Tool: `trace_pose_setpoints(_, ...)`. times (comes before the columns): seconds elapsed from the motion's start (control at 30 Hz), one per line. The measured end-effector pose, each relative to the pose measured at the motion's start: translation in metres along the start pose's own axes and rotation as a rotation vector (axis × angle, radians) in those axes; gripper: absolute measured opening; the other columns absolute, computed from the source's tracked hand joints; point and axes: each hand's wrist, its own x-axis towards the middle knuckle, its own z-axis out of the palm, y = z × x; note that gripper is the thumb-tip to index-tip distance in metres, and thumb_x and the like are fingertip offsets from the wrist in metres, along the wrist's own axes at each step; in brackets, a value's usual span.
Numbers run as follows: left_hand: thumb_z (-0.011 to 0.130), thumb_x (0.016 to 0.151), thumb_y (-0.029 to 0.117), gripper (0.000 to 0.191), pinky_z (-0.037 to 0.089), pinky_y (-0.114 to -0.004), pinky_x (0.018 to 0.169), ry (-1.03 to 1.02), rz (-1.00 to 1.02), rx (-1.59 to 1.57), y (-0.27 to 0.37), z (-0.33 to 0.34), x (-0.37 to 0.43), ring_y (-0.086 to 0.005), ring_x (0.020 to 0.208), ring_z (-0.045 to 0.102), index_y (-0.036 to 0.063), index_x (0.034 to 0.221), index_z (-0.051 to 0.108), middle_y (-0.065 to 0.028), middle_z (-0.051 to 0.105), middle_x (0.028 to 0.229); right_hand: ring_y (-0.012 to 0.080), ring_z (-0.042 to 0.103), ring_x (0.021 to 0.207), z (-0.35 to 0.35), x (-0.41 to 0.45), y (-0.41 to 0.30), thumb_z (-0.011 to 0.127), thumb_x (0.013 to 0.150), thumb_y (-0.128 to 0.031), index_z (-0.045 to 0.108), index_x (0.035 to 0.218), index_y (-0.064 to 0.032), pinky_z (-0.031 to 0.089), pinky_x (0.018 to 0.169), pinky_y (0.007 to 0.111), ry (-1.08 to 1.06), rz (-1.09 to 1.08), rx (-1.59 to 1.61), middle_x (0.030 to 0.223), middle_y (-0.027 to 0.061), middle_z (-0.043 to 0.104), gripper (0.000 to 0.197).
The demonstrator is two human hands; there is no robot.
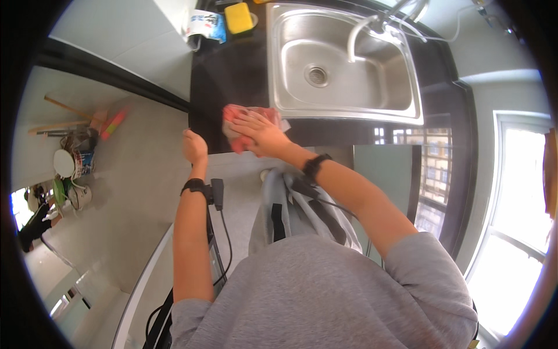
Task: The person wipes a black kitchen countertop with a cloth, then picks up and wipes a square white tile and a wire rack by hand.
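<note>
My right hand (261,136) lies over a bunched red-and-white cloth (230,112), pressing it to the dark countertop (231,78) left of the sink. The fingers are spread across the top of the cloth and point left. At the counter's left front corner is my left hand (195,147), loosely curled with its fingers mostly hidden. Nothing shows in it, and I cannot tell whether it touches the counter edge. Just behind the cloth, to the right, the stainless steel sink (344,114) is set into the counter.
A tap (364,32) curves over the sink. A yellow sponge (238,18) and a printed plastic packet (206,25) sit at the counter's back left. Buckets (80,196) and cleaning tools stand on the floor at left. A window (514,209) is at right.
</note>
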Motion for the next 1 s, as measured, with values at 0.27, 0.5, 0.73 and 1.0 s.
trace_pose_setpoints(0.27, 0.015, 0.093, 0.045, 0.063, 0.039, -0.048, 0.089, -0.144, -0.006, 0.006, 0.011, -0.002, 0.001, -0.043, 0.104, 0.049, -0.0017, 0.112, 0.053, -0.0237, 0.054, 0.113, 0.0365, 0.038, 0.12, -0.151, -0.209, 0.053, 0.064, 0.059, -0.003, 0.047, 0.125, -0.0144, 0.027, 0.104, 0.042, 0.165, 0.571, -0.258, 0.126, 0.0148, 0.047, 0.069)
trace_pose_setpoints(0.5, 0.041, 0.089, 0.043, 0.054, 0.034, -0.044, 0.095, -0.031, 0.327, 0.098, 0.002, 0.007, 0.012, -0.0377, 0.113, 0.043, -0.001, 0.121, 0.045, -0.0237, 0.047, 0.12, 0.0332, 0.034, 0.125, -0.204, -0.285, 0.097, 0.058, 0.066, -0.008, 0.05, 0.121, -0.0105, 0.027, 0.103, 0.041, 0.404, 0.772, -0.404, 0.128, 0.0106, 0.047, 0.056)
trace_pose_setpoints(0.73, 0.056, 0.082, 0.03, 0.049, 0.026, -0.048, 0.099, -0.001, 1.134, 0.017, 0.12, 0.002, -0.114, -0.0342, 0.12, 0.035, 0.0028, 0.121, 0.043, -0.0183, 0.038, 0.128, 0.0298, 0.031, 0.127, -0.213, -0.287, 0.098, 0.06, 0.067, -0.01, 0.049, 0.122, -0.0102, 0.025, 0.104, 0.039, 0.333, 0.697, -0.329, 0.129, 0.0103, 0.045, 0.057)
trace_pose_setpoints(1.0, 0.06, 0.079, 0.03, 0.058, 0.024, -0.046, 0.102, -0.357, 1.336, -0.074, 0.188, 0.035, -0.265, -0.0362, 0.122, 0.031, 0.003, 0.126, 0.038, -0.0183, 0.032, 0.134, 0.0271, 0.037, 0.124, -0.266, -0.438, 0.073, 0.061, 0.064, -0.002, 0.05, 0.121, -0.0098, 0.03, 0.101, 0.037, 0.331, 0.851, -0.643, 0.128, 0.0106, 0.045, 0.058)
